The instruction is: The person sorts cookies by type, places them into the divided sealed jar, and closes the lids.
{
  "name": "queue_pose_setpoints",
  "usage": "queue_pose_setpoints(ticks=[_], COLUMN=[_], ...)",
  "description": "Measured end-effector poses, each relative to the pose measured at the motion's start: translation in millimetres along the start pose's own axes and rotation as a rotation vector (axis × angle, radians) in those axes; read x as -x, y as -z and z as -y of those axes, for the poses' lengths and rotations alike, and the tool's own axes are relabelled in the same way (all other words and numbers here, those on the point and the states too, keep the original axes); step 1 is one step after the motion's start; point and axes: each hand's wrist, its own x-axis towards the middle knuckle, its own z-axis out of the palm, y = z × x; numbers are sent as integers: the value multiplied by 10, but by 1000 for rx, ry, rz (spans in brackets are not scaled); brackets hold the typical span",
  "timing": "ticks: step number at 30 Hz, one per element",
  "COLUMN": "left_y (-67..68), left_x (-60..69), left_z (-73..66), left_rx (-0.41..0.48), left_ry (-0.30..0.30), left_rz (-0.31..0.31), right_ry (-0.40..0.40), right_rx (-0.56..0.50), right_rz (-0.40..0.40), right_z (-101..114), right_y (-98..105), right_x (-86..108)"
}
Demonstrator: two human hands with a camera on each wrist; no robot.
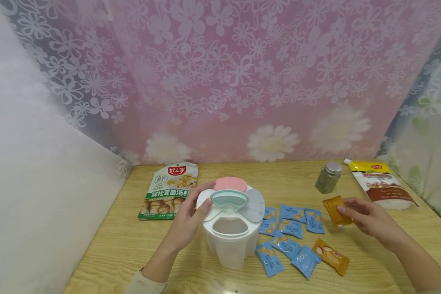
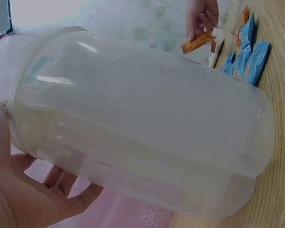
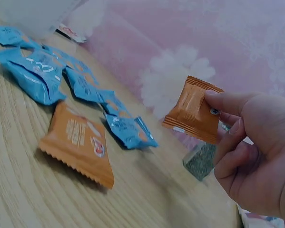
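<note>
Steadying the translucent container (image 1: 230, 254), as I judge it, the left hand (image 1: 185, 224) grips it near the top, thumb on the lid (image 1: 229, 210) and fingers bent round the side. The container stands upright on the table (image 1: 114, 253), its teal flap (image 1: 229, 199) apparently raised, so I see the front opening (image 1: 230, 226) uncovered. The right hand (image 1: 375, 222) pinches an orange packet (image 1: 337, 210) between thumb and fingers, off the table and well apart from the container; I take that light edge hold to suit something so small. Blue packets (image 1: 306, 261) lie loosely spread beside the container, perhaps for easy reach, with a second orange packet (image 1: 331, 256) just to their right.
</note>
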Motion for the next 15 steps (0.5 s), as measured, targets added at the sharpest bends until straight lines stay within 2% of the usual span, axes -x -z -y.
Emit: queue_pose_setpoints(ticks=[2, 11, 15], left_y=[-3, -6, -14], left_x=[0, 4, 4], left_z=[2, 7, -1], left_rx=[0, -8, -14], left_ry=[-3, -4, -2], left_rz=[-3, -7, -11], right_ry=[27, 58, 128], right_rx=[12, 44, 17], right_rz=[-2, -32, -13], right_z=[53, 391, 585], right_y=[-20, -188, -319], right_x=[20, 122, 176])
